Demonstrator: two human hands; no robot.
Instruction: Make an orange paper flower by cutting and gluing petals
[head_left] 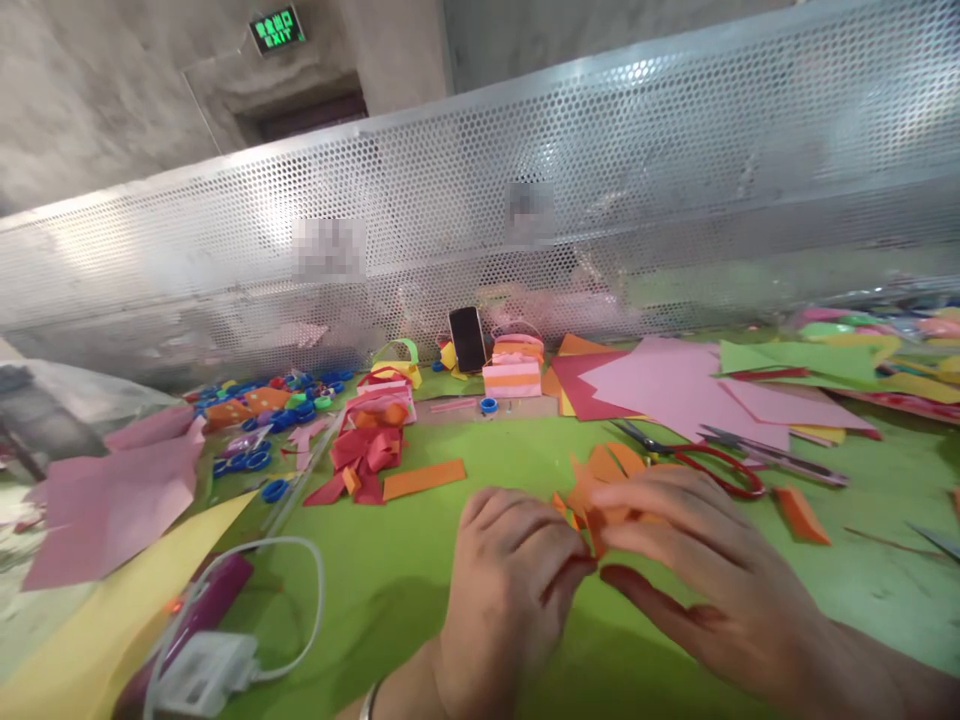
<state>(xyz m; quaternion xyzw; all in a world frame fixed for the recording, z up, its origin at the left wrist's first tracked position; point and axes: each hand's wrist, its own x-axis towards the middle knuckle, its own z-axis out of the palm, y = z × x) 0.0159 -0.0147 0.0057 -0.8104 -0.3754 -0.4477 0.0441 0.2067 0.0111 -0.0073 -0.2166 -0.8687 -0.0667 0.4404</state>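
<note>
Both my hands meet low in the middle of the view over a green table sheet (pixel 390 590). My left hand (pixel 504 580) is curled, its fingertips pinched on a small folded orange paper piece (pixel 600 500). My right hand (pixel 697 570) grips the same orange piece from the right, thumb under and fingers over it. More orange paper cut-outs (pixel 611 462) lie just behind the hands. Most of the held piece is hidden by my fingers.
Red-handled scissors (pixel 712 465) lie right of the hands, with pink (pixel 675 385) and green paper sheets (pixel 795 360) behind. An orange strip (pixel 424 478), red paper scraps (pixel 367 455), blue rings (pixel 255 460), a phone (pixel 467 338) and a perforated metal screen (pixel 600 200) stand farther back. A white charger with cable (pixel 206 670) lies at front left.
</note>
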